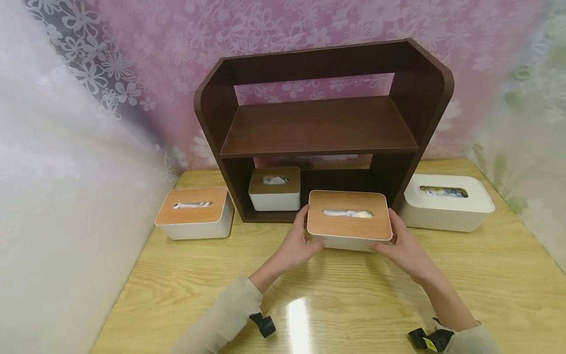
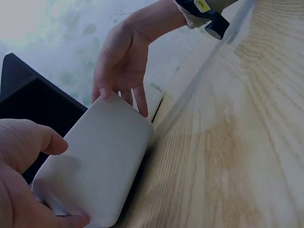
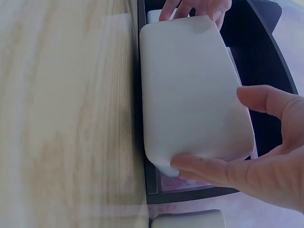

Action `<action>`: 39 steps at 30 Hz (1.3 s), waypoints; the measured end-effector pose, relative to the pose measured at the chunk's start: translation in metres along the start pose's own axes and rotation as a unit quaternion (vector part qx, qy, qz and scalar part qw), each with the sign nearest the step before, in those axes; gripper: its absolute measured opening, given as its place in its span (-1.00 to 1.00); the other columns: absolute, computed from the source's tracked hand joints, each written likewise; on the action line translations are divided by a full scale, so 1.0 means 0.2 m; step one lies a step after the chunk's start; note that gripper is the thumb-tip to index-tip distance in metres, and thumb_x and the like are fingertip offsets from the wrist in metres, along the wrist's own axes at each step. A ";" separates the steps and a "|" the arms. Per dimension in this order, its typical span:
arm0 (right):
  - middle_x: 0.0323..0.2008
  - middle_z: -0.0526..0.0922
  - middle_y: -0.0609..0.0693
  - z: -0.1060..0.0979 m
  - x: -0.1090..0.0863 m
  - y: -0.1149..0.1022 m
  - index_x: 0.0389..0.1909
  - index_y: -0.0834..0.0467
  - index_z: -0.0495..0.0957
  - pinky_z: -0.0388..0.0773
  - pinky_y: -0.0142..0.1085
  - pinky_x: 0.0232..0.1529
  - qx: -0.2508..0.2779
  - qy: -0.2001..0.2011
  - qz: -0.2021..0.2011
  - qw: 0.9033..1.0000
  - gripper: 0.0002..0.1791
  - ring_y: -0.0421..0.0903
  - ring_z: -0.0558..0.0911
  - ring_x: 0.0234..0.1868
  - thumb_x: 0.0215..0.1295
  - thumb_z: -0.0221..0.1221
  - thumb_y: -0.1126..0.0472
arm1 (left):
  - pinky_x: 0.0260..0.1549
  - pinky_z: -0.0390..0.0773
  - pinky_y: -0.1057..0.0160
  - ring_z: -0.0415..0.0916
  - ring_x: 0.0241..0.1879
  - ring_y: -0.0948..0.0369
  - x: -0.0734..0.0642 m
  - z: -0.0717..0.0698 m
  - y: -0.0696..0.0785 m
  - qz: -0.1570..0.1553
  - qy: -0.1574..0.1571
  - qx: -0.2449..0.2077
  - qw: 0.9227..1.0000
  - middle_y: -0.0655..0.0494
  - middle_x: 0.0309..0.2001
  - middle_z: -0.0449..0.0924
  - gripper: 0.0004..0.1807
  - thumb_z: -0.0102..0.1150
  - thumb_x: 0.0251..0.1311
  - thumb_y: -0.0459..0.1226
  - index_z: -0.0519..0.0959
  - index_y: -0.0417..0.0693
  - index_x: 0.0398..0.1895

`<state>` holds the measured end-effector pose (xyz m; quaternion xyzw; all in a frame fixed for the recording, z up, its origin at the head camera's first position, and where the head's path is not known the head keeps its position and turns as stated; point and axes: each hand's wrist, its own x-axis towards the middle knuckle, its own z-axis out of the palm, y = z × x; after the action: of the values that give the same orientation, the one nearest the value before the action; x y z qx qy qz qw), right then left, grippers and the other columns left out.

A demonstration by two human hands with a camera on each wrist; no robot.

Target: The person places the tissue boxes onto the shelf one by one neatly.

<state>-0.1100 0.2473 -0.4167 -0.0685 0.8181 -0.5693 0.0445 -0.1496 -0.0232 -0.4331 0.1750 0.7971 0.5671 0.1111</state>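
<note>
Left hand [image 1: 297,247] and right hand [image 1: 404,250] hold one long box [image 1: 349,228] together, one at each end. Each thumb is at the front, and the other fingers go round the side. The long box has white sides and an orange wood top, and some white stuff [image 1: 347,213] shows in its slot. It is in front of the low part of a dark brown shelf [image 1: 318,125], a bit to the right of the middle. I can't tell if it touches the shelf.

A small box [image 1: 274,200] with a brown top sits inside the low part, on the left. Another orange-topped box [image 1: 194,216] is on the wood table [image 1: 345,295], just left of the shelf. On the right side, an all-white box [image 1: 446,209] is on the table too, with something colorful in its slot. Both arms have pale sleeves [image 1: 221,319] with little black things [image 1: 264,325] near the wrists. Behind the shelf is a pink wall [image 1: 274,24] with white flowers on it
</note>
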 end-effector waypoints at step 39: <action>0.38 0.15 0.37 0.01 0.07 0.01 0.43 0.45 -0.05 0.38 -0.71 -0.09 0.073 0.126 0.088 0.985 -0.29 0.25 0.27 0.41 0.44 0.08 0.31 | 0.12 0.42 -0.04 0.25 0.36 -0.09 0.06 0.02 -0.02 -0.039 -0.002 0.009 0.999 -0.22 0.27 0.06 0.04 0.21 0.14 -0.29 -0.25 -0.04 0.55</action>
<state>-0.1230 0.2439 -0.4202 0.0795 0.7764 -0.6251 -0.0047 -0.1593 -0.0164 -0.4385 0.1462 0.8084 0.5546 0.1326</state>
